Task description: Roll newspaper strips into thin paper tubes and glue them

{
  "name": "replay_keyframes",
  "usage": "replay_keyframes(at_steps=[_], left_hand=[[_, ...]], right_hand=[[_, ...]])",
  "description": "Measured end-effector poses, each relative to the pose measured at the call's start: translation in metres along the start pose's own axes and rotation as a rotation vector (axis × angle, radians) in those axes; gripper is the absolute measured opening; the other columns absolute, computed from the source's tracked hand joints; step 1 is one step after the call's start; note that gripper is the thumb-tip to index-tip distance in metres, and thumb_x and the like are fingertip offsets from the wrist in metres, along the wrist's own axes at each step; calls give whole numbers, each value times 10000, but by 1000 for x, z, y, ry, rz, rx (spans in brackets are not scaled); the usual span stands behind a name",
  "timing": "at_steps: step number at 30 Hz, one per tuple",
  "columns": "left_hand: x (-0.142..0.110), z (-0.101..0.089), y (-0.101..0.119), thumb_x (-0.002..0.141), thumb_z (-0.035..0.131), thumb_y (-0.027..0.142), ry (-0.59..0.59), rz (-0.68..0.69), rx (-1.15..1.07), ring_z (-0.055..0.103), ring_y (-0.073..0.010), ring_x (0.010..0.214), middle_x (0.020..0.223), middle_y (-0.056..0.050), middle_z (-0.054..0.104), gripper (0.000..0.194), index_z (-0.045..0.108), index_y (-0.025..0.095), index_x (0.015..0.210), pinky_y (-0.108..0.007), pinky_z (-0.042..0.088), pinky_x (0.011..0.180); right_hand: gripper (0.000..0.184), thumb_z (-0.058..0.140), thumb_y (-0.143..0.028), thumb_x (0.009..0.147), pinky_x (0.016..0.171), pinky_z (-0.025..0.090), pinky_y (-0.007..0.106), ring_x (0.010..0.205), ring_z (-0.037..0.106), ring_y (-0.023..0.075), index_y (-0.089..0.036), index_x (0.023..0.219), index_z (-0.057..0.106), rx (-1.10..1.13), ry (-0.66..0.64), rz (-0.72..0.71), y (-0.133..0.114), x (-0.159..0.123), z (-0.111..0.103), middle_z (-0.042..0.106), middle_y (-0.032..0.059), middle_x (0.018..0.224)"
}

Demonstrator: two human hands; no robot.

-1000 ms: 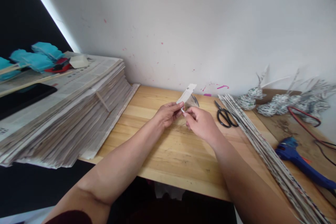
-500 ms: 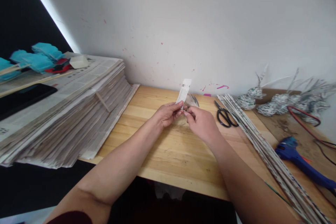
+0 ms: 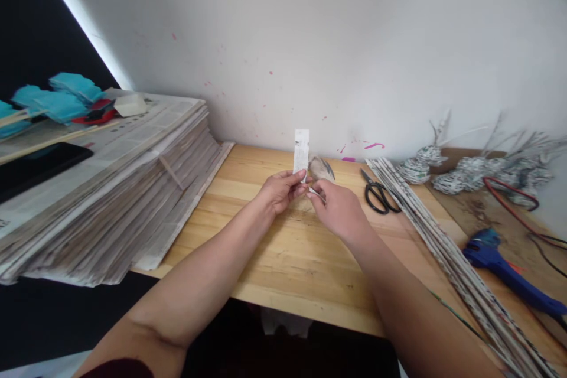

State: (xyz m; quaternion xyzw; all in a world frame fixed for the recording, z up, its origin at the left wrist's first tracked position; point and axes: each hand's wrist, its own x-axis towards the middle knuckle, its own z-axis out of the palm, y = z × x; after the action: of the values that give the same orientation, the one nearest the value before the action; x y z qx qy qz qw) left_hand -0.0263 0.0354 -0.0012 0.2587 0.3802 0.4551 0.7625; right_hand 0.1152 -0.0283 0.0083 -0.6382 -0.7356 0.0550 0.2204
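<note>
One paper strip (image 3: pixel 301 150), long axis upward from gripping left fingers (image 3: pixel 296 178); right fingers (image 3: pixel 326 188) around white sliver (image 3: pixel 313 192) (partly hidden)

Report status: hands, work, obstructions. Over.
Left hand pinching narrow white printed-paper strip, upright. Right hand at strip's lower end. Black-handled metal scissors lying right, apart from both hands.

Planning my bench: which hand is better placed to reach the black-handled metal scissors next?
Probably the right hand: though busy, it is nearer the scissors; the left hand pinches a printed white paper strip.
</note>
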Motion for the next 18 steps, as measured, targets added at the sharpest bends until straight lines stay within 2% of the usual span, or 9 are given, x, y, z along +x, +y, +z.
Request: replay_keyframes(at_steps=[3,7,14,16,18], left_hand=[[1,0,1,856,632,65,-5,10,-18,616,-57,495,706,-84,702,105,655,55,754,-123,536,522],[3,-2,2,859,622,55,-34,-4,-41,639,-67,546,717,-83,703,92,684,53,792,-128,554,570],[3,-3,4,860,592,12,-92,-46,-40,661,-71,599,734,-86,701,135,690,45,774,-116,558,595],[2,-2,4,852,606,12,-68,-34,-31,651,-64,579,713,-77,695,133,683,48,749,-111,552,587],[2,-2,3,842,627,23,-40,-17,-25,641,-59,555,705,-73,694,121,678,52,737,-109,548,574]], right_hand=[[175,496,-347,928,569,278,299,627,573,195,-224,883,612,-84,40,-27,-1,-1,1,662,29,710],[278,415,-343,969,565,274,311,622,578,200,-221,823,618,-111,24,-43,-1,0,0,652,38,680],[398,348,-305,987,602,339,303,651,605,183,-213,745,649,81,-124,9,1,2,-4,672,43,699],[349,399,-333,972,587,330,299,636,590,180,-213,749,638,77,-100,5,0,1,-4,665,38,691],[218,519,-365,919,573,312,295,635,576,182,-215,803,627,25,-15,1,-1,0,-3,667,31,716]])
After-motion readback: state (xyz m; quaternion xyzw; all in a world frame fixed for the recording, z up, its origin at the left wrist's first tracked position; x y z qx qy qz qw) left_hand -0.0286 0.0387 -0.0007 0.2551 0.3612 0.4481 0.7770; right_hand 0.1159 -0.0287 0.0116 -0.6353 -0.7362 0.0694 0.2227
